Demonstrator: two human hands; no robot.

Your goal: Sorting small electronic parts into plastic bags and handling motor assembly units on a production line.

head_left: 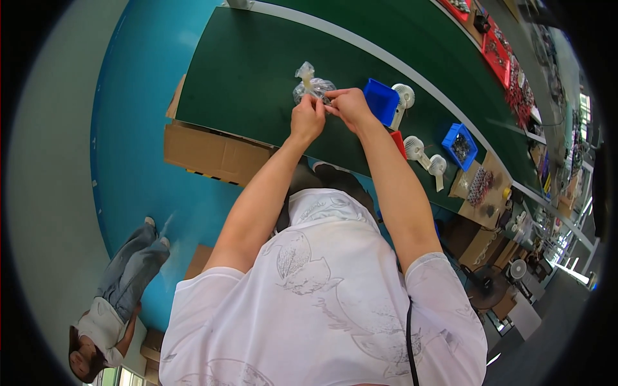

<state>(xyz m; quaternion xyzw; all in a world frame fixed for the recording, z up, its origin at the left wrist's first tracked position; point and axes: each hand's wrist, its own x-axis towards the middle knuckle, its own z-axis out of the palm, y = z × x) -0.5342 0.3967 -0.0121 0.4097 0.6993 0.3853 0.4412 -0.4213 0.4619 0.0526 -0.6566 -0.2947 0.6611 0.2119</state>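
Note:
A clear plastic bag (308,82), gathered at its neck with something yellowish around it, lies on the green table (238,71). What fills the bag is too small to make out. My left hand (308,118) has its fingers pinched on the bag's near edge. From the right, my right hand (348,106) pinches the same bag's side, its fingertips close to those of the left. Just right of my right hand stands a blue bin (382,101).
Small white handheld fans (414,148) lie right of the blue bin, beside a red bin (398,143). Farther right, a blue tray (459,147) holds small dark parts. A cardboard box (215,151) stands below the table's left edge. Another person (122,289) stands at the lower left.

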